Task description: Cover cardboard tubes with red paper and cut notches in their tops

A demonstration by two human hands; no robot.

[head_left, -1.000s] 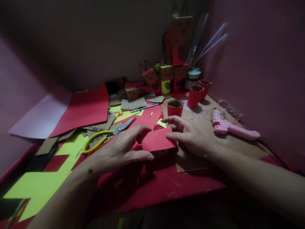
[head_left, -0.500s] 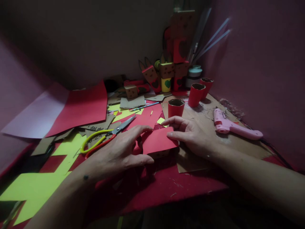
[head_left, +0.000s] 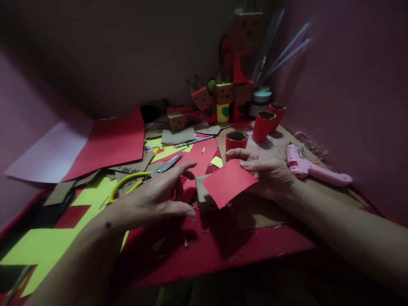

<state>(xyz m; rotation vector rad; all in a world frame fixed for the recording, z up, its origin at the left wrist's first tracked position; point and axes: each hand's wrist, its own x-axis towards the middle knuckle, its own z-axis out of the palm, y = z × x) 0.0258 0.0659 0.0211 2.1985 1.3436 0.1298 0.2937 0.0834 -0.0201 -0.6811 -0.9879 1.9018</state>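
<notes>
Pinched by a corner in my right hand (head_left: 264, 172), a small red paper piece (head_left: 228, 182) is tilted above a little cardboard box (head_left: 202, 193). The paper hides much of the box, which rests on the red table surface (head_left: 204, 250). My left hand (head_left: 162, 195) is just left of the box, fingers and thumb apart, with nothing in it. Scissors (head_left: 140, 180) with a yellow handle lie beyond my left wrist; part of them is covered by the hand. A red paper cup (head_left: 236, 140) stands right behind my right fingers.
Two more red cups (head_left: 264, 127) stand farther back, near a pink glue gun (head_left: 314, 168) at the right. Yellow paper cutouts (head_left: 47, 244) and a large red sheet (head_left: 114, 138) are on the left. Cardboard figures (head_left: 223, 100) line the back, with a pencil (head_left: 196, 141) in front.
The red paper was lying over the box; my right hand has lifted and turned it to the right, uncovering the box's left part. My left hand has drawn slightly left.
</notes>
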